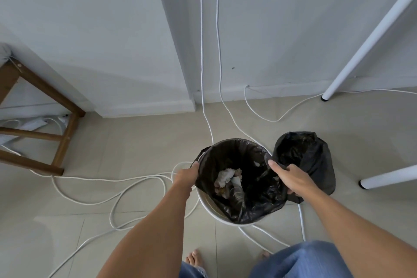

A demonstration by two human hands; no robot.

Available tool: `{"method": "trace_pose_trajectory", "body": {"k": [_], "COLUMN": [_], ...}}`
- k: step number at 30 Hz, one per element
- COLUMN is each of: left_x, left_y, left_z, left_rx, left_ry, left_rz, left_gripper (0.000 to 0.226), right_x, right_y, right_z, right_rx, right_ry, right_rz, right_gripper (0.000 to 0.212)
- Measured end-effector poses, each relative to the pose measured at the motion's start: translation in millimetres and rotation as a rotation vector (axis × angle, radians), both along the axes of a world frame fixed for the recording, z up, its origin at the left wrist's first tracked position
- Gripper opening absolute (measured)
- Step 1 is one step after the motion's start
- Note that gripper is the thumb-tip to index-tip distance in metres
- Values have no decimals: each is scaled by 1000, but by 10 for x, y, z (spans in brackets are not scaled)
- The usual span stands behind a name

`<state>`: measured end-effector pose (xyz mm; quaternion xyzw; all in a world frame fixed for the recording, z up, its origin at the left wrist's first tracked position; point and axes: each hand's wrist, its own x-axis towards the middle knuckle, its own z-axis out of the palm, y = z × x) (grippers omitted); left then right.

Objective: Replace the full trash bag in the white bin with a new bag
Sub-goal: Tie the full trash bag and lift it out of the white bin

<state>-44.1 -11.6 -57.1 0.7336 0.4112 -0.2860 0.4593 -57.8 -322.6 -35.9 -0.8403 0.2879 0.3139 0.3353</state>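
The left hand (187, 176) grips the left edge of the full trash bag (259, 196) lining the white bin (211, 209), which stands on the floor by the person's feet. The right hand (293, 179) grips its right edge. A second black bag (316, 156) lies just right of the bin.
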Motion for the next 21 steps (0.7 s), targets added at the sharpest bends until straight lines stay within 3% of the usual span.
{"method": "trace_pose_trajectory", "body": {"k": [3,5,8,11,14,16,19,21], "left_x": [44,61,95,133,150,164,195,203], "left_y": [-1,-8,-24,-16,-14,-16,-20,-18], "left_z": [-48,-58,-3,66,176,255,366,393], "left_rx": [52,115,57,-71,-195,-247,-262,-234], "left_ry": [-96,-191,-288,-345,-369,-385,-364,-336], "left_rz": [-31,-39,61,141,144,127,79,21], "left_gripper": [26,7,7,5,8,14,19,31], "right_x": [18,20,49,20,-43,-25,51,64], "right_y": [71,82,106,234,351,358,288,261], "right_z": [61,126,192,204,172,158,206,262], "right_rx": [-1,-119,-194,67,149,140,180,250], "right_ry": [-63,-165,-297,-100,152,149,34,59], "right_rz": [2,47,171,347,338,323,248,247], "right_gripper": [91,77,55,50,68,71,50,47]}}
